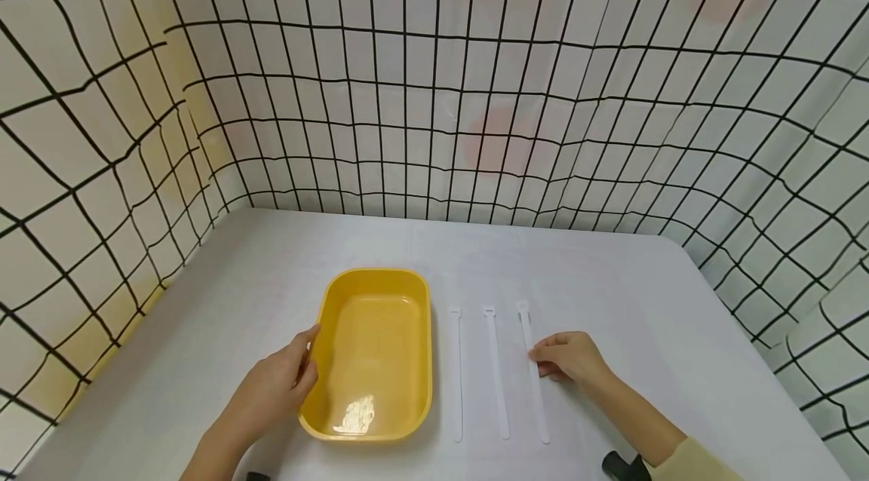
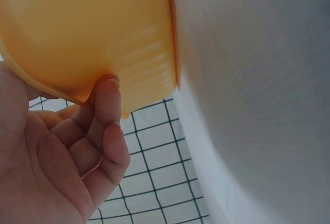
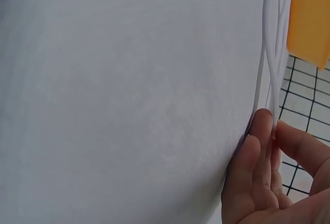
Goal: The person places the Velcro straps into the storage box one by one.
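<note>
A yellow rectangular plastic tray (image 1: 375, 345) lies on the white table, with a raised rim and rounded corners. At its left rim my left hand (image 1: 271, 390) grips the edge; in the left wrist view the fingertips (image 2: 108, 98) press the tray's outer wall under the rim. Three white cable ties lie lengthwise right of the tray: a left one (image 1: 458, 375), a middle one (image 1: 498, 375) and a right one (image 1: 536, 398), heads at the far end. My right hand (image 1: 573, 360) pinches the right cable tie near its middle, which bows between thumb and fingers in the right wrist view.
The white table (image 1: 686, 360) has a black grid-lined white screen (image 1: 407, 89) along its back and both sides. Black wrist bands show at the bottom edge, the right one (image 1: 624, 466) beside a pale yellow sleeve (image 1: 692, 464).
</note>
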A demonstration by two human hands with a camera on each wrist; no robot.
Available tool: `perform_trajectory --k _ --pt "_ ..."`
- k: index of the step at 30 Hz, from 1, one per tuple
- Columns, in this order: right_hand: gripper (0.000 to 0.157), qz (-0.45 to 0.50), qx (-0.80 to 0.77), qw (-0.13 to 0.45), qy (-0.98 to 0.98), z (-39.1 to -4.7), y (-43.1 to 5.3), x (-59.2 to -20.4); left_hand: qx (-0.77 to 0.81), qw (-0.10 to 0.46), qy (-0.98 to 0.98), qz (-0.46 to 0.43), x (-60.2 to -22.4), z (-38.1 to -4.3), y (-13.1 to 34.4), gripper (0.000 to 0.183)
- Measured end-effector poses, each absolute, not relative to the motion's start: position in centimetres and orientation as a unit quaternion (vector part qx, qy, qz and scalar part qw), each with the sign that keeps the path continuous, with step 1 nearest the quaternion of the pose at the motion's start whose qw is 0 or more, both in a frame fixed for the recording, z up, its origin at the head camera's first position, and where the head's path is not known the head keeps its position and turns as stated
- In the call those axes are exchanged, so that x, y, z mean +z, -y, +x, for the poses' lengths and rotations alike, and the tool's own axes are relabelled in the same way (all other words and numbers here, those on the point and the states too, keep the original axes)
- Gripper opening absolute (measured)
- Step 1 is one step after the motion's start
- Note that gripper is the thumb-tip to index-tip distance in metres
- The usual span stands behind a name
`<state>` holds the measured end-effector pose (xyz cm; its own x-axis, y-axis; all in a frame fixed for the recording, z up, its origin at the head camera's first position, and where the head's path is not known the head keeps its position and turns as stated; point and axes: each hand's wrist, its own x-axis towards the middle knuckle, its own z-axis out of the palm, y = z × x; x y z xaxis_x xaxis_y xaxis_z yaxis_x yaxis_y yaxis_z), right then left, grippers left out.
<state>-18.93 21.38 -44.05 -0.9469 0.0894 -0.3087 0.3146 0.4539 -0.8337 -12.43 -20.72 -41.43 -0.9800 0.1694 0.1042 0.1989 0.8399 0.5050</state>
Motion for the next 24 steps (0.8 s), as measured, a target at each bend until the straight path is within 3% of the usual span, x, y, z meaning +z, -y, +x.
perform_trajectory --k 24 --pt "0.02 0.113 -0.57 0.132 -0.803 -19.11 -22.1 -43.47 -0.265 0.03 0.959 -0.099 -41.45 -12.48 20.69 0.049"
